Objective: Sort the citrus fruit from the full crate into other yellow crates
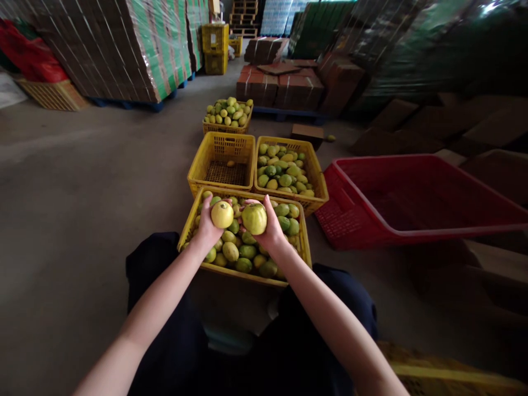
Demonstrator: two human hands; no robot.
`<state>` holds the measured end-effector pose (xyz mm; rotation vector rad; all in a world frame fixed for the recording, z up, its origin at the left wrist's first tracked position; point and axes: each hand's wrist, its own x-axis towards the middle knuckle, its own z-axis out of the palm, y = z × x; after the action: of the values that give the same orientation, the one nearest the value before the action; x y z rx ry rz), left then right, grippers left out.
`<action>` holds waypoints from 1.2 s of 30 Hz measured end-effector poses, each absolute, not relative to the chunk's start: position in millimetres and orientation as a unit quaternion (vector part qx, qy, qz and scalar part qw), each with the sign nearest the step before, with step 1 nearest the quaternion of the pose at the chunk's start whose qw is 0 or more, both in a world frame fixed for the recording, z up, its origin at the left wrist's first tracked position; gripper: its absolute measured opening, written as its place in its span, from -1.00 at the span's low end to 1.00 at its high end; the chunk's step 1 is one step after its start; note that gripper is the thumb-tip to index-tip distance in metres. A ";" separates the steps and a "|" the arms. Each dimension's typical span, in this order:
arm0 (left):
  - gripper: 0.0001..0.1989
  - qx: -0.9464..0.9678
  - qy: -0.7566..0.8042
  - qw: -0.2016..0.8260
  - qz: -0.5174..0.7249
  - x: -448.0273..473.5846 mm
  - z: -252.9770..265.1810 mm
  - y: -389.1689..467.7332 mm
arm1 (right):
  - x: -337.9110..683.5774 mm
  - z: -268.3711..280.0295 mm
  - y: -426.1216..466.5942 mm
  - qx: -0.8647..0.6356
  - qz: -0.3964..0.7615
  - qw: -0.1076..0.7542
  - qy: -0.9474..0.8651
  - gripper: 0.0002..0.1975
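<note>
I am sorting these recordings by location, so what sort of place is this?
Probably a warehouse or packing shed: plastic-wrapped stacks stand on blue pallets, and yellow crates hold fruit.

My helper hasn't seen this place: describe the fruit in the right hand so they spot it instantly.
In the picture, left of the red basket, find the fruit-filled yellow crate nearest the knees. Over it, the right hand holds the ribbed fruit, greener and larger than the smooth yellow fruit in the left hand.
</note>
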<state>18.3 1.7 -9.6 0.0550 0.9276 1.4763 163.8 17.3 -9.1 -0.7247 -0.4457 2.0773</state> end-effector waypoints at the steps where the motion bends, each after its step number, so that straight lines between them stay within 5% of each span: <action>1: -0.59 0.009 0.413 0.643 0.645 17.9 -11.5 2.0 | 164.4 -9.0 17.6 -0.304 0.835 0.429 -0.162 -0.60; 11: -0.85 -0.033 0.381 0.650 0.656 20.8 -6.2 -2.3 | 163.0 -7.0 20.2 -0.407 0.765 0.496 -0.060 -0.88; 28: -0.68 -0.091 0.335 0.722 0.598 16.1 1.8 -3.2 | 164.0 1.0 18.1 -0.447 0.746 0.492 0.024 -0.77; 36: -0.81 0.030 0.497 0.699 0.513 9.4 -31.3 -10.2 | 195.1 2.7 19.0 -0.445 0.717 0.535 0.030 -0.67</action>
<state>9.4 -10.2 -31.3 0.0660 1.1079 1.1431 195.1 19.0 2.7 -1.0607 0.0706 1.7084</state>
